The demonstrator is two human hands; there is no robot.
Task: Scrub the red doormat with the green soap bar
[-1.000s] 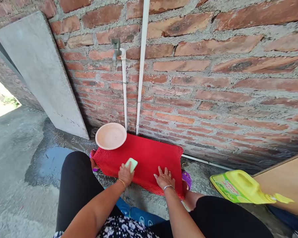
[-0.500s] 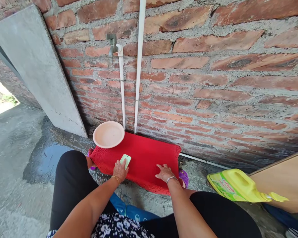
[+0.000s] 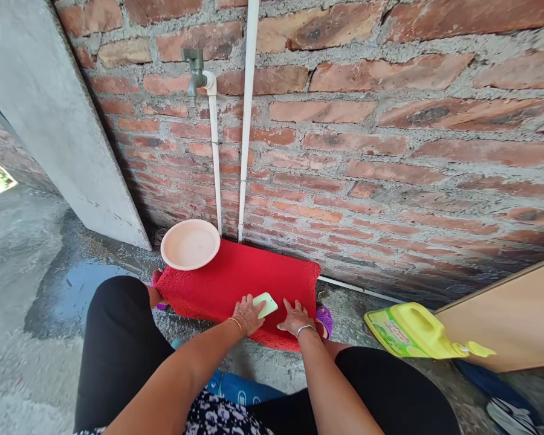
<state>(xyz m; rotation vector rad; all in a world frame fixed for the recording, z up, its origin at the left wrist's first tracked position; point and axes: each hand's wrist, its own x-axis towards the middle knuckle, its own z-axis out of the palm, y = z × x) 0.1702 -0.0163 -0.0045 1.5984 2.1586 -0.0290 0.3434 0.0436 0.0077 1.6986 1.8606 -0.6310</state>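
On the red cloth (image 3: 254,269), the left hand (image 3: 248,315), grip closed, holds 1 pale-green block (image 3: 266,305); near the cloth's right end, the right hand (image 3: 295,318) lies spread, empty.

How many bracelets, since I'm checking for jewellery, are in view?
2: a golden bracelet on the wrist of the left hand, a silvery bracelet on the wrist of the right hand.

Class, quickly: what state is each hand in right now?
Left hand: closed, holding a pale green, rounded rectangular bar.
Right hand: open and spread, resting on the red, lacy-edged cloth.
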